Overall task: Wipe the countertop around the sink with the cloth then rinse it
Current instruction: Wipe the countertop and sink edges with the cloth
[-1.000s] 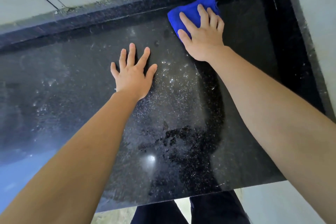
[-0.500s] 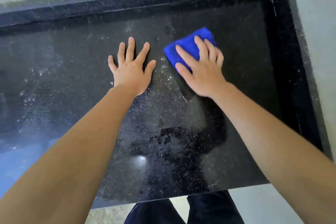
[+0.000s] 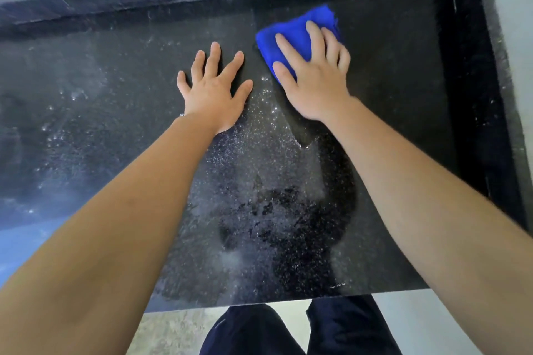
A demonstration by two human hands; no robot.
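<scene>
The desk was polished black stone, speckled and glossy, filmed with droplets and wet streaks, with a raised black rim along its far and right sides. The blue cloth, a soft folded pad, lay on the far right part, its long axis running from near-left to far-right. The right hand pressed it flat with straight fingers. The left hand lay beside it, splayed, palm down, holding nothing.

Bright blue cloth under the right hand; black bench, white-speckled and glossy, beneath the left hand.
</scene>
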